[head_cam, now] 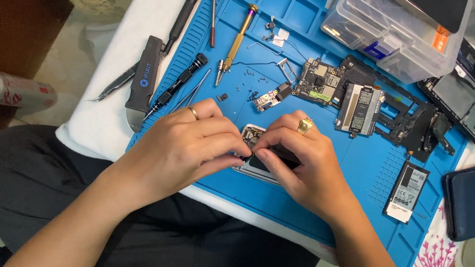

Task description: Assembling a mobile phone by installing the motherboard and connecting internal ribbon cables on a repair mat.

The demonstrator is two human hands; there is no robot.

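Observation:
My left hand (185,145) and my right hand (300,161) meet over an opened phone body (253,134) lying near the front edge of a blue work mat (278,198). Fingertips of both hands pinch at the phone's edge; my hands hide most of it. Each hand wears a ring.
On the mat lie a green circuit board (318,80), a black frame (406,120), a phone battery (408,190), a gold screwdriver (236,44), small screws and parts. Black drivers, tweezers and a pry tool (143,81) sit left. A clear plastic box (393,26) stands behind. A drinks can (7,89) lies far left.

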